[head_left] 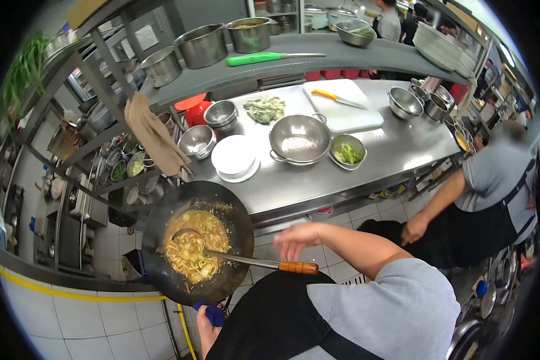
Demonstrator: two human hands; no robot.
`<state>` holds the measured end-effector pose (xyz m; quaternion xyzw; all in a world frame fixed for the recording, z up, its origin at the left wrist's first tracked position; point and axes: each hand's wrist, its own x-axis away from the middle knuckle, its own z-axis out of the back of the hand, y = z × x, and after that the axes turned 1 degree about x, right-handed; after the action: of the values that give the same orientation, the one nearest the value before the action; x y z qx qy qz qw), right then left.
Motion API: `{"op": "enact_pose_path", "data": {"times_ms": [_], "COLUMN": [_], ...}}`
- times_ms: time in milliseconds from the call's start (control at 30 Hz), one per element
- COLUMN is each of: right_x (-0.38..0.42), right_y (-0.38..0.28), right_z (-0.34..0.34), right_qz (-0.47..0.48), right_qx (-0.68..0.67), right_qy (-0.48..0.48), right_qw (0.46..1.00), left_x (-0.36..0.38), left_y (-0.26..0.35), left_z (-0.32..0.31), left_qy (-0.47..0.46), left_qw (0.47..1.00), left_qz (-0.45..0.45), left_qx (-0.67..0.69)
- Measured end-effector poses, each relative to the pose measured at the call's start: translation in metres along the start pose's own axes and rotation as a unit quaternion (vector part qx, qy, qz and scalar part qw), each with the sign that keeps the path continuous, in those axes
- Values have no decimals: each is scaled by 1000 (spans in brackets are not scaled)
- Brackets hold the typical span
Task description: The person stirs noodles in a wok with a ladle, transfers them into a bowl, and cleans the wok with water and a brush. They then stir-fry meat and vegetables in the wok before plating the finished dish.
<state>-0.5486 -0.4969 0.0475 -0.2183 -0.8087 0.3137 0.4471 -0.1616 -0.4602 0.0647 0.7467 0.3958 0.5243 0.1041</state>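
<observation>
A black wok (241, 207) holds noodles (198, 249) with vegetables in sauce. My left hand (209, 329) grips the wok's near handle through a blue cloth (212, 314). A ladle (246, 259) rests in the wok with its bowl among the noodles, its wooden handle (298, 267) reaching out over the rim toward my body. Above that handle, my right hand (297, 239) is held in the air with fingers apart, touching nothing. Stacked white plates (234, 157) stand on the steel table just beyond the wok.
On the steel table (396, 153) are a colander (300, 139), a bowl of chopped greens (347, 151) and a white board (351, 96) with a yellow-handled knife (339, 98). Pots and a green-handled knife (255, 59) occupy the shelf above. A co-worker (492, 186) stands at right.
</observation>
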Motion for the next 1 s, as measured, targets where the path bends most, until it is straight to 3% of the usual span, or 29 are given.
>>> {"op": "enact_pose_path", "data": {"times_ms": [33, 67, 133, 167, 200, 267, 300, 500, 633, 733, 800, 833, 900, 933, 1000], "right_x": [-1, -1, 10, -4, 2, 20, 15, 24, 44, 58, 69, 72, 68, 56, 41], "right_y": [8, 19, 18, 49, 44, 28, 31, 21, 19, 20, 20, 16, 6, 6, -18], "right_z": [23, 51, 86, 145, 162, 180, 208, 258, 272, 288, 291, 284, 266, 258, 207], "right_qz": [38, 83, 193, 251, 306, 347, 347, 404, 416, 419, 462, 461, 364, 357, 335], "right_qx": [-10, -135, -310, -302, -372, -377, -445, -495, -496, -488, -500, -499, -461, -393, -309], "right_qy": [108, 213, 452, 480, 505, 548, 537, 499, 540, 544, 566, 566, 594, 577, 553], "right_qw": [993, 964, 814, 784, 717, 662, 628, 586, 538, 540, 466, 466, 550, 621, 697], "left_x": [3, 6, 5, 3, 3, 8, 10, 20, -8, -5, -4, -5, -5, -5, -9], "left_y": [1, 1, -1, -1, -1, 1, 1, 8, -2, -6, -8, -8, -6, -6, -8], "left_z": [-2, -4, -5, -2, -1, -9, -12, -25, 12, 16, 12, 11, 9, 11, 17], "left_qy": [0, 16, 32, 33, 32, 25, 18, 20, 25, 9, 37, 38, 46, 48, 9], "left_qw": [1000, 1000, 999, 999, 999, 999, 999, 999, 999, 999, 999, 999, 999, 999, 1000], "left_qz": [5, 4, 2, -2, -4, -12, -23, 24, 25, 27, -7, -6, 19, 16, 18], "left_qx": [-6, -11, -15, -21, -28, -25, -18, -27, -2, 23, -18, -18, 1, 6, 16]}}
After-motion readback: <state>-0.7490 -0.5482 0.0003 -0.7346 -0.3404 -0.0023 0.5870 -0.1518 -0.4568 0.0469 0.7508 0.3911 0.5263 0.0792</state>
